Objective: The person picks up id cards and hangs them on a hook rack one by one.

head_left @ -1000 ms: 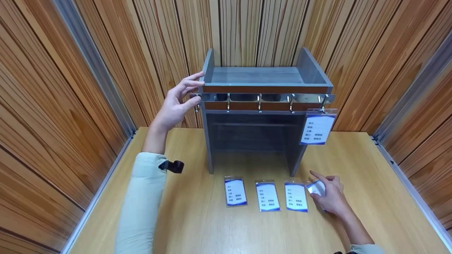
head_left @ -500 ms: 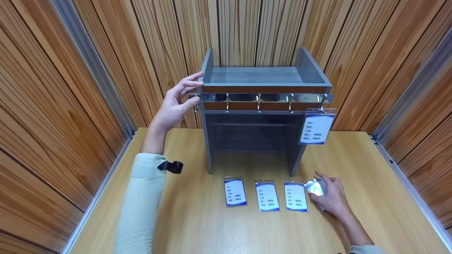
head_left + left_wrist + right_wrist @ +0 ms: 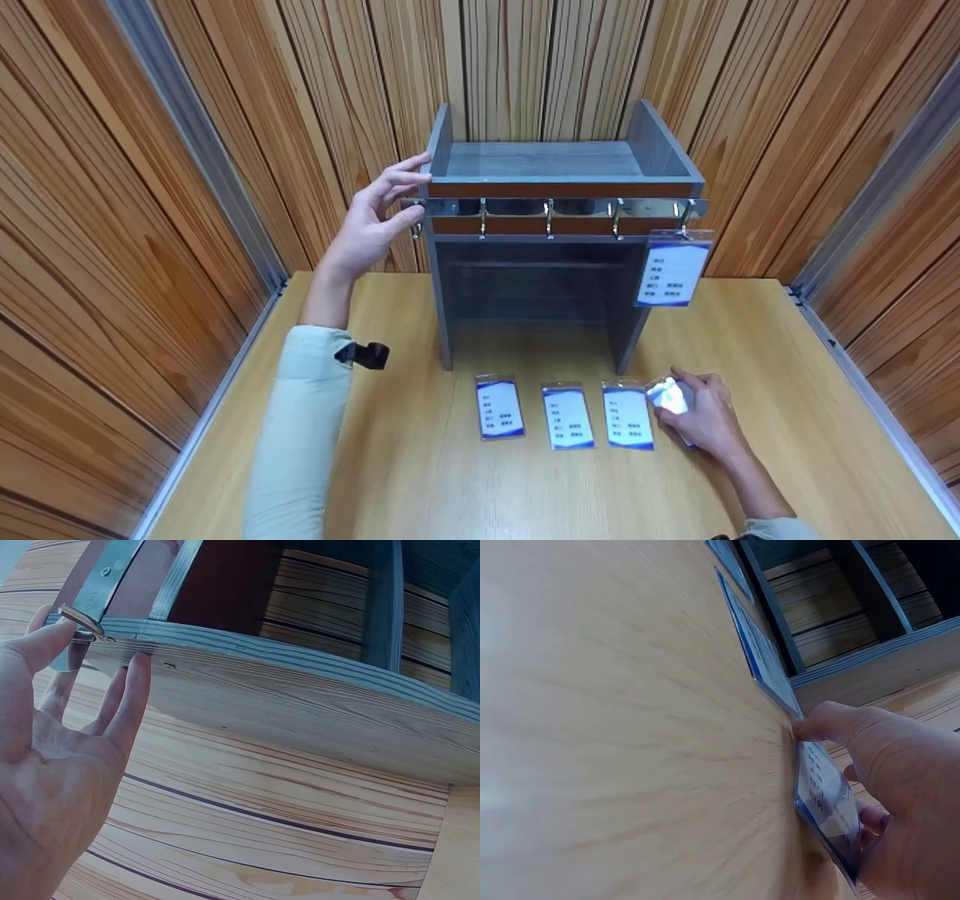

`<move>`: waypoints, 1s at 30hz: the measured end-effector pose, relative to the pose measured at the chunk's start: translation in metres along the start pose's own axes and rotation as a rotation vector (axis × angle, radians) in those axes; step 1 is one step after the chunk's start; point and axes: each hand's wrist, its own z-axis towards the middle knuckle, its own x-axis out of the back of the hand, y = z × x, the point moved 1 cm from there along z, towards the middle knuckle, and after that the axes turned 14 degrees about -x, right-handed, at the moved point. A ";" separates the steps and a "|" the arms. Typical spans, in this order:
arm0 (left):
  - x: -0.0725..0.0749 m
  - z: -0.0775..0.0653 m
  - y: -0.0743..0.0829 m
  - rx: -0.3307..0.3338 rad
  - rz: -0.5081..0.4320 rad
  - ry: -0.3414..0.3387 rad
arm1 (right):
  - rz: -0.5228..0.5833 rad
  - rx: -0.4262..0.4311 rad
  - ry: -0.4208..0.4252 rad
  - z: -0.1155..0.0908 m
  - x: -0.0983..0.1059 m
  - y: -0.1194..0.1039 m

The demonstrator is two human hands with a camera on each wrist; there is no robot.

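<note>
My left hand [image 3: 373, 221] is at the left end of a grey shelf unit [image 3: 536, 180]. Its fairly straight fingers rest against the side panel, the thumb by the end of the metal hook rail [image 3: 517, 206]. In the left wrist view, the thumb lies beside the end hook [image 3: 81, 619]. At the right front, my right hand [image 3: 709, 420] grips an ID badge [image 3: 667, 395] between thumb and fingers. The right wrist view shows this badge [image 3: 826, 802] tilted, one edge raised off the table; the hand hides part of it. Another ID badge [image 3: 675, 270] hangs from the rail's rightmost hook.
Three more badges lie in a row on the wooden table [image 3: 465, 495] before the shelf: a left one [image 3: 500, 409], a middle one [image 3: 568, 416] and a right one [image 3: 628, 416] close beside the held badge. Wood-panelled walls [image 3: 510, 67] enclose the table.
The badge in my right hand has tilted and now catches a bright glare; the fingers have shifted slightly on it. The left hand stays in place on the shelf.
</note>
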 end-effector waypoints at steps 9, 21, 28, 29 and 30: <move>-0.001 0.000 -0.001 0.004 -0.014 -0.001 | -0.022 0.055 0.071 -0.002 0.002 -0.002; 0.000 0.000 0.000 -0.013 0.002 -0.003 | -0.003 0.123 0.145 -0.010 0.002 -0.006; 0.000 0.000 0.000 -0.006 -0.010 0.001 | -0.026 0.237 0.238 -0.011 -0.004 -0.010; 0.000 0.000 0.001 -0.004 -0.012 0.001 | -0.024 0.265 0.260 -0.011 -0.005 -0.011; 0.000 0.000 0.001 -0.004 -0.014 0.000 | -0.019 0.293 0.282 -0.012 -0.006 -0.012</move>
